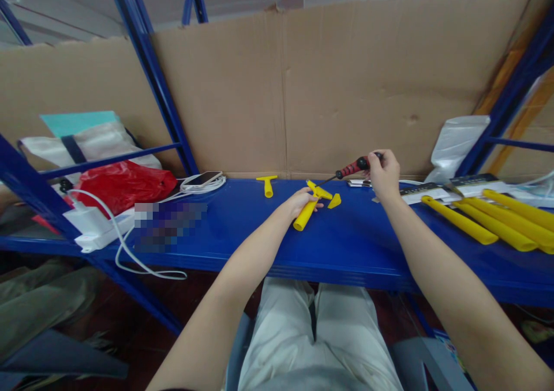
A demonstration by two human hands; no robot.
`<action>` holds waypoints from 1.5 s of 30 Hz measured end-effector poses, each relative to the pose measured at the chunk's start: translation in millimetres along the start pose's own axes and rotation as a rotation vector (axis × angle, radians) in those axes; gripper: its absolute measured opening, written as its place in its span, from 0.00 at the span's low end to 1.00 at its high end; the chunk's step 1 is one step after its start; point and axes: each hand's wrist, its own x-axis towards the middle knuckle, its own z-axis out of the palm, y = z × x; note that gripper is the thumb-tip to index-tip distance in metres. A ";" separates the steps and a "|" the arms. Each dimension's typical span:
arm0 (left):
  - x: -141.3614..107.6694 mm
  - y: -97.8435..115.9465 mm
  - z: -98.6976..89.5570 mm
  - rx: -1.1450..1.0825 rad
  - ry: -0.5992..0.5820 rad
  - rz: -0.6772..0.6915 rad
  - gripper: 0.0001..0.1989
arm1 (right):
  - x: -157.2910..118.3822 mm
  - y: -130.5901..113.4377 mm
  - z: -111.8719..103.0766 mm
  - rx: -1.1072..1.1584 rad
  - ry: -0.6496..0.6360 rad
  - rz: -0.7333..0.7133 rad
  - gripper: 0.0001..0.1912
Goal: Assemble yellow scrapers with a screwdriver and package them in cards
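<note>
Your left hand (300, 202) grips a yellow T-shaped piece (305, 215) near the middle of the worktop; your right hand (386, 175) is closed around the end of a red-and-black screwdriver (350, 169), its shaft slanting down to the crossbar. A small yellow part (334, 200) lies just right of that piece, and a second yellow T (269, 187) stands farther back, to its left. The blue worktop (242, 235) runs across before you, backed by a cardboard panel (225, 102) between blue posts (151, 74). On your right, yellow handles (461, 220) lie side by side near a white plastic bag (459, 143). On your left are a phone (205, 179), a coiled white cable (190, 188) and, partly behind a blue rail (112, 161), a red bag (125, 182).
</note>
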 end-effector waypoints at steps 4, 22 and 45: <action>4.8 -1.2 -2.8 -0.005 -0.011 0.018 0.21 | -1.1 -1.8 -0.6 0.017 -0.035 -0.019 0.09; 6.6 2.7 -6.7 0.023 0.027 0.007 0.20 | 1.7 -21.2 -0.4 0.449 -0.238 0.393 0.14; 0.4 6.5 -5.2 0.036 0.111 -0.006 0.20 | -0.7 -23.0 -1.5 0.447 -0.252 0.463 0.14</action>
